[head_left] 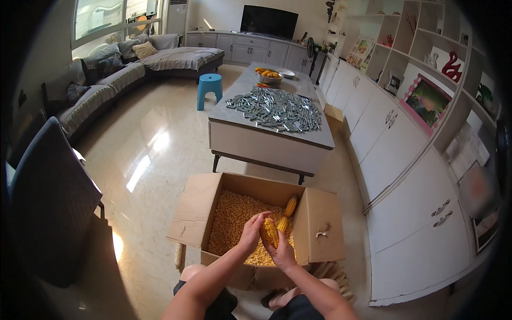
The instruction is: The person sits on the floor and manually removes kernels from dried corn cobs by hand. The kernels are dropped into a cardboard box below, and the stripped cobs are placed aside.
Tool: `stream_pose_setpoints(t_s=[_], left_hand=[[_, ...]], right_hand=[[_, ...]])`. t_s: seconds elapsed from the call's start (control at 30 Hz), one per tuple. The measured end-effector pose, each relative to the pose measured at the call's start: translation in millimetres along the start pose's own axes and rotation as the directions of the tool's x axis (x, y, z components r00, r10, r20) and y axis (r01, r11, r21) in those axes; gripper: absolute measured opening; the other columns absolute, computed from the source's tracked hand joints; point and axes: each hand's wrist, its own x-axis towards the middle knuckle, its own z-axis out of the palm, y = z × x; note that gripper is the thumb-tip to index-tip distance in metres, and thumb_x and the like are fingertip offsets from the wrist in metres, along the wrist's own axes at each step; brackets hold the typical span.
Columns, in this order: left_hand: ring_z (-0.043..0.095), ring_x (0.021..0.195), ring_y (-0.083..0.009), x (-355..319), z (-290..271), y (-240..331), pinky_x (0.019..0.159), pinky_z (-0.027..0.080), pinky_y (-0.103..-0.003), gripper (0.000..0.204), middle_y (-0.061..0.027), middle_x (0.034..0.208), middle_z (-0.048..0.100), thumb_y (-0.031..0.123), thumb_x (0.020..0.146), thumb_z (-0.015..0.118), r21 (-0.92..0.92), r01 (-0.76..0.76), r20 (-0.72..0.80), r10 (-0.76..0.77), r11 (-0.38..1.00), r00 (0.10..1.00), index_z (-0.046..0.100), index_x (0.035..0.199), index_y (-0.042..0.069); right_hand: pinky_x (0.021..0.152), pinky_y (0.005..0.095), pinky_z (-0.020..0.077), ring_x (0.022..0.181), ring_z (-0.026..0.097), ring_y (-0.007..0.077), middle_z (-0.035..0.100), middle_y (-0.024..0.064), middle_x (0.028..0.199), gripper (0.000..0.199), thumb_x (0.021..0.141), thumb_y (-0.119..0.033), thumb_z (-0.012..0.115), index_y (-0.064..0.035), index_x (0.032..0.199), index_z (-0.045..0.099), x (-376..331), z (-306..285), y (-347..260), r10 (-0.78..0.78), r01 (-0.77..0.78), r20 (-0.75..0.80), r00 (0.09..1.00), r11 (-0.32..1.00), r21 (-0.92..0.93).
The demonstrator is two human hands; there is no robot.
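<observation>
An ear of yellow corn (270, 232) is held between my two hands, tilted above an open cardboard box (325, 226). My right hand (281, 254) grips its lower part, with the fingers wrapped around it. My left hand (254, 230) closes on the ear's left side and top; part of its grip is hidden. Loose corn kernels (232, 216) cover the inside of the box. Two more ears rest on the kernels by the box's right wall: an upper ear (290, 206) and a lower ear (282, 223), just beyond my right hand.
Bare cobs (341, 282) lie on the floor by the box's near right corner. Beyond the box stands a low table (224, 114) with many small metallic pieces (280, 109) and a bowl of corn (268, 77). A blue stool (209, 89), a dark chair (50, 202) and white cabinets (410, 224) surround it.
</observation>
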Motion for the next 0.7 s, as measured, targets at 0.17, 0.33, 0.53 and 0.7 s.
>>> stream_pose_setpoints(t_s=[0.17,0.33,0.53,0.7], left_hand=[[0.056,0.079,-0.0151,5,-16,-3,0.075,0.045,-0.028,0.034,-0.0086,0.087,0.059,0.028,0.093,0.039,-0.057,0.065,-0.061,-0.069,0.996,0.996,0.054,0.104,-0.001],[0.056,0.081,-0.0157,11,-25,5,0.075,0.045,-0.029,0.039,-0.0088,0.087,0.059,0.033,0.092,0.039,-0.149,0.220,-0.049,-0.229,0.964,0.972,0.054,0.103,-0.001],[0.053,0.086,-0.0118,15,-19,1,0.077,0.042,-0.026,0.033,-0.0045,0.090,0.057,0.032,0.090,0.047,0.070,0.116,-0.099,-0.109,0.991,0.989,0.053,0.103,0.002],[0.048,0.070,-0.0068,22,-13,-17,0.063,0.040,-0.022,0.022,-0.0013,0.078,0.055,0.024,0.089,0.050,0.338,0.038,-0.218,0.039,0.940,0.975,0.055,0.090,0.003]], right_hand=[[0.067,0.0432,0.0468,0.083,0.058,0.0378,0.057,0.0219,0.098,0.057,0.080,-0.041,0.054,-0.0049,0.121,0.035,5,4,-14,-0.007,0.018,0.096,0.995,0.994,-0.112],[0.069,0.0432,0.0472,0.086,0.058,0.0373,0.055,0.0213,0.105,0.062,0.081,-0.042,0.053,-0.0059,0.125,0.031,11,8,-3,-0.030,0.051,0.161,0.986,0.991,-0.126],[0.072,0.0416,0.0459,0.088,0.056,0.0375,0.056,0.0231,0.098,0.061,0.079,-0.044,0.056,0.0020,0.116,0.040,19,10,3,-0.002,0.013,0.118,0.993,0.995,-0.096],[0.066,0.0439,0.0454,0.079,0.057,0.0402,0.057,0.0250,0.089,0.051,0.080,-0.036,0.058,0.0028,0.108,0.042,17,29,15,0.100,-0.096,0.112,0.989,0.994,-0.044]])
